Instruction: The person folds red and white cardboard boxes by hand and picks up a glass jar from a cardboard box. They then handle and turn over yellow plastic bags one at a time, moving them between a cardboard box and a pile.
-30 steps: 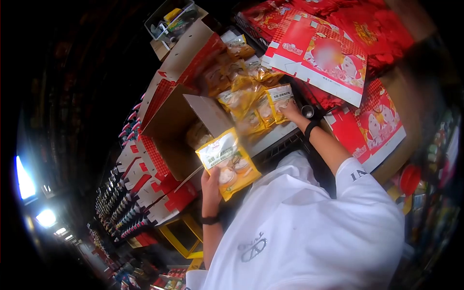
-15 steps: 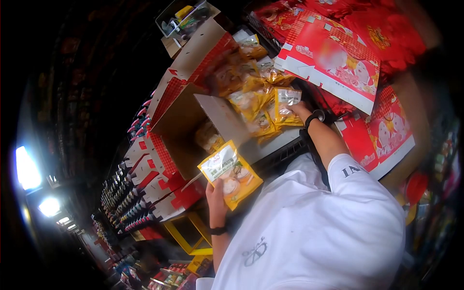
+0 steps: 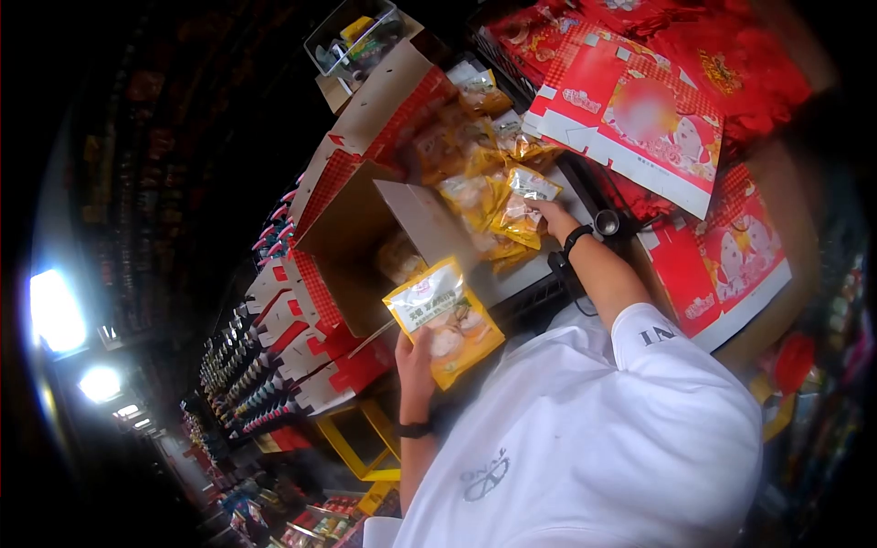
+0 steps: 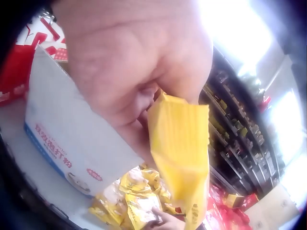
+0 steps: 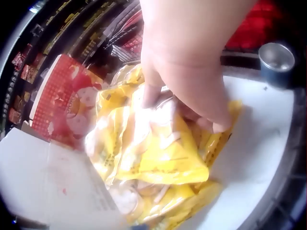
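Observation:
My left hand point(image 3: 416, 367) grips the lower edge of a yellow-and-white packet point(image 3: 452, 331), its printed face turned up, in front of an open cardboard box point(image 3: 333, 233). In the left wrist view the hand point(image 4: 139, 62) has the yellow packet point(image 4: 178, 139) between thumb and fingers. My right hand point(image 3: 554, 219) pinches another yellow packet point(image 3: 523, 212) at the near edge of the packet pile. Seen from the right wrist, that hand point(image 5: 189, 76) reaches over the packet point(image 5: 160, 143), fingers and thumb on its crinkled top; the fingertips are partly hidden.
More yellow packets point(image 3: 470, 196) lie beside the box, and one is partly visible inside it. Red printed cartons point(image 3: 639, 119) lie at the upper right. A metal cup point(image 3: 606, 222) stands near my right wrist. A clear bin point(image 3: 352, 41) sits at the top.
The packet at my right hand has tilted and shifted on the pile. My left hand still grips its packet, which has turned slightly. The head view has shifted a little.

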Available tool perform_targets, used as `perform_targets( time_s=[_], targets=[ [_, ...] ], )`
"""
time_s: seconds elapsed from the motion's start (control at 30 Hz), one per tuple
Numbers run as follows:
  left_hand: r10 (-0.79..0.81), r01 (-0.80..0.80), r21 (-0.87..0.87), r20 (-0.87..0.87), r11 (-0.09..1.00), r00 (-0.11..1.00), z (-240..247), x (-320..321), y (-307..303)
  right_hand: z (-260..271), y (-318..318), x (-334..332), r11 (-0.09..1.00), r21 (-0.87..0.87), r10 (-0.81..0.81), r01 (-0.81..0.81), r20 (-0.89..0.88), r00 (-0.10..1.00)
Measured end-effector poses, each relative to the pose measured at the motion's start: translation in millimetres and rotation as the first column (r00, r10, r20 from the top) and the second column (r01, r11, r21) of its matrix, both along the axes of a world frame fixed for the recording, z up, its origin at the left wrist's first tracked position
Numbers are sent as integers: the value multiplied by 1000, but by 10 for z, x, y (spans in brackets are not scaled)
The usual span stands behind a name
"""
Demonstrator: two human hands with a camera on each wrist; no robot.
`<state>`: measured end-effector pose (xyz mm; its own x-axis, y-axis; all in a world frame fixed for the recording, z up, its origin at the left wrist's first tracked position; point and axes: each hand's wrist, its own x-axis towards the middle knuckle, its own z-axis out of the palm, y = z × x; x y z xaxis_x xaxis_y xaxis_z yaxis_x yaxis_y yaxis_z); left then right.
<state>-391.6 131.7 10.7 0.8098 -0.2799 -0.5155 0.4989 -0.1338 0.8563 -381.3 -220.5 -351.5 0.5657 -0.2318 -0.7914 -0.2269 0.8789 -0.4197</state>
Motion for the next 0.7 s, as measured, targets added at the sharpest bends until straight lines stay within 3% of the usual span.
perform_targets(
  time_s=[0.03,0.13,0.17,0.27,0.37,0.47,0.6,0.7],
  targets=[
    [-7,6,10,7,1000,1000,-14,2,-17,-280,93,22,991,-116,-51,66,128,990],
    [-20,19,37,27,999,999,-65,-36,29,214,274,22,908,-356,-193,219,108,975],
    [-27,26,36,31,999,999,-74,-41,47,222,297,59,901,-357,-225,247,104,969],
    [-25,24,24,29,999,999,-91,-54,78,229,206,81,913,-382,-122,145,86,989],
    [-8,7,15,35,1000,999,-40,-104,36,538,143,37,930,-335,-146,154,52,988],
    [11,-11,0,52,1000,999,-5,-91,-42,828,47,-166,950,-250,-95,186,335,937],
    [43,-42,-117,2,992,999,-21,-62,-129,1678,-90,-622,973,-188,-46,132,402,914],
    [54,-63,-220,-49,974,997,-22,-7,-183,2208,-212,-910,956,-258,-23,142,416,909]
  ],
)
